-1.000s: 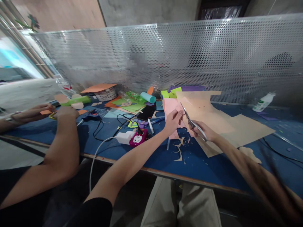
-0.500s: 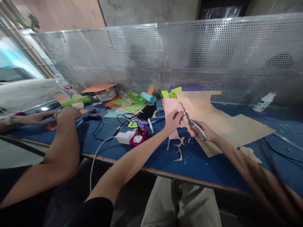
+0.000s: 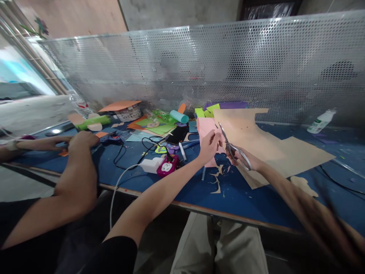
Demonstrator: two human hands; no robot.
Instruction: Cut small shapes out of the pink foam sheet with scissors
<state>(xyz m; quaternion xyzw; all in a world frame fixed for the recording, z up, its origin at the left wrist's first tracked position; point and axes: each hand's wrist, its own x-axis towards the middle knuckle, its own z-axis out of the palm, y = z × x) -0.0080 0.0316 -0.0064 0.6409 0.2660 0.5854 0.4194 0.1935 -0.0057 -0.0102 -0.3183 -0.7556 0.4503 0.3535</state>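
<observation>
My left hand [image 3: 209,146] pinches the edge of a pink paper sheet [image 3: 205,130] and holds it up over the blue table [image 3: 176,182]. My right hand [image 3: 245,160] grips silver scissors [image 3: 228,142], whose blades point up and left into the pink sheet beside my left fingers. Small tan paper scraps [image 3: 216,182] lie on the table just below both hands. A large tan paper sheet [image 3: 273,148] is spread out under and behind my right hand.
A co-worker's arm [image 3: 76,179] and hands [image 3: 81,140] work at the left over orange scraps. A white cable [image 3: 119,182], a white plug [image 3: 149,165] and a magenta power strip [image 3: 167,166] lie near the front edge. Coloured papers [image 3: 154,127], a teal roll [image 3: 179,116] and a white bottle [image 3: 321,121] sit by the perforated metal screen [image 3: 256,64].
The co-worker's hands have dropped lower and drawn together at the left. My hands, the pink sheet and the scissors have stayed almost in place.
</observation>
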